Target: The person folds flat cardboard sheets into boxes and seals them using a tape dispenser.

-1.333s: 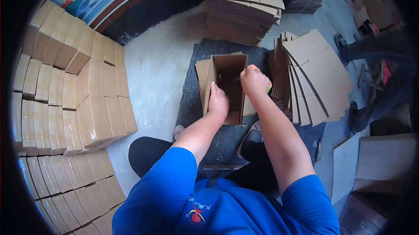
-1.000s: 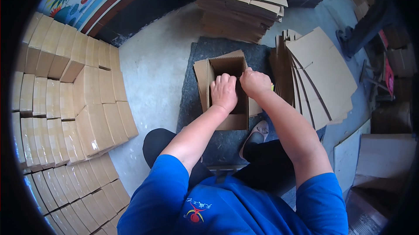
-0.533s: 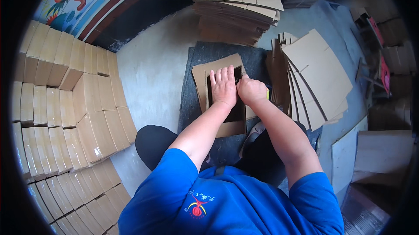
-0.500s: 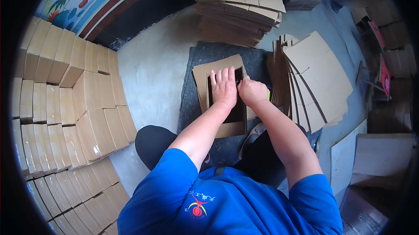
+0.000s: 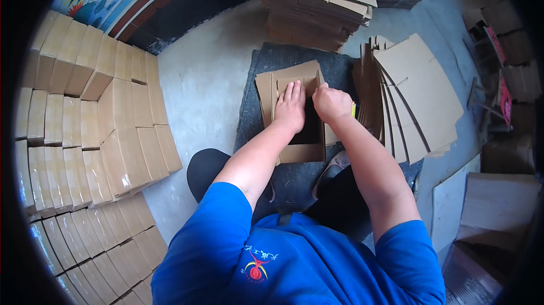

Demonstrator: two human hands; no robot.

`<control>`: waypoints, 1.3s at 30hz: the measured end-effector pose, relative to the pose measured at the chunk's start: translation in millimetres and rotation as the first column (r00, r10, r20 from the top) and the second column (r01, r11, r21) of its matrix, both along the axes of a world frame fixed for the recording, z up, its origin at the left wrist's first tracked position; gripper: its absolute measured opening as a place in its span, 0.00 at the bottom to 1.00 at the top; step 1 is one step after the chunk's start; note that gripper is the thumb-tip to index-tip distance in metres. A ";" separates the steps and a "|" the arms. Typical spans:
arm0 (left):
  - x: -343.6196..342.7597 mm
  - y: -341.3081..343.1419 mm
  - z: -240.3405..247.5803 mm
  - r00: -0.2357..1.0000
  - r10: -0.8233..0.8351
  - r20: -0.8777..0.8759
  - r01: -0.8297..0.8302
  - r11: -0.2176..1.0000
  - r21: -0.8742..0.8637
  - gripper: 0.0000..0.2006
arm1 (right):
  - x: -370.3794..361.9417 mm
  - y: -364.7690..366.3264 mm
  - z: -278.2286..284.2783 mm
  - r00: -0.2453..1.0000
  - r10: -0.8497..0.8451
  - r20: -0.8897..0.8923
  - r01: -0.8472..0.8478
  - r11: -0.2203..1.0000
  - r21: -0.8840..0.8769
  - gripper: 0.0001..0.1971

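An open cardboard box (image 5: 303, 153) stands on a dark mat between my feet, its top flaps folded outward. Flat against the inside of its left part lies my left hand (image 5: 290, 107), fingers stretched out and pointing away from me. At the upper right edge of the box my right hand (image 5: 332, 102) is closed, its knuckles up, apparently gripping the wall there. Just beside the right wrist a small yellow thing (image 5: 353, 109) peeks out; most of it is hidden, so I cannot tell what it is.
Flattened cartons (image 5: 419, 95) lean fanned out to the right of the mat (image 5: 243, 118). More flat cardboard (image 5: 317, 13) is piled at the back. Along the left side rises a wall of closed boxes (image 5: 127, 106). Boards and clutter (image 5: 498, 197) stand at the far right.
The box opening looks wider, with more of its inside and right wall showing. My right hand has shifted a little right, away from the left one. The whole view has tilted slightly.
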State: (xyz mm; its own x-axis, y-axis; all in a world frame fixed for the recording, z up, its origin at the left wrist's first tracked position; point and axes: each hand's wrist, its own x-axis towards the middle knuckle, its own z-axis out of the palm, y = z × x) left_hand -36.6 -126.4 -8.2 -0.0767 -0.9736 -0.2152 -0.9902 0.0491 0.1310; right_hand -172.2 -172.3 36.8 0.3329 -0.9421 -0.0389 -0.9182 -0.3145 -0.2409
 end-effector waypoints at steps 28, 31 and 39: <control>60.5 14.7 31.6 0.344 0.474 -0.811 -0.732 0.676 0.085 0.37 | 11.4 8.6 11.5 0.999 -0.053 -0.002 0.053 0.997 0.052 0.14; 46.9 0.9 12.3 0.184 0.420 -0.889 -0.443 0.842 0.306 0.33 | 19.6 10.7 9.1 0.994 -0.093 -0.052 0.096 0.994 0.051 0.15; 27.9 -3.1 -10.0 0.556 0.458 -0.694 -0.535 0.836 0.123 0.30 | 59.2 9.8 11.6 0.932 0.098 -0.349 -0.060 0.991 0.118 0.30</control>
State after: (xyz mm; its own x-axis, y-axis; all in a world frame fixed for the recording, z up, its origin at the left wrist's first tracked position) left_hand -8.7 -129.4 -18.2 0.3416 -0.9139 -0.2194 -0.4931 -0.3730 0.7860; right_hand -113.1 -162.6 48.4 0.3528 -0.8978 -0.2635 -0.9230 -0.3801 0.0592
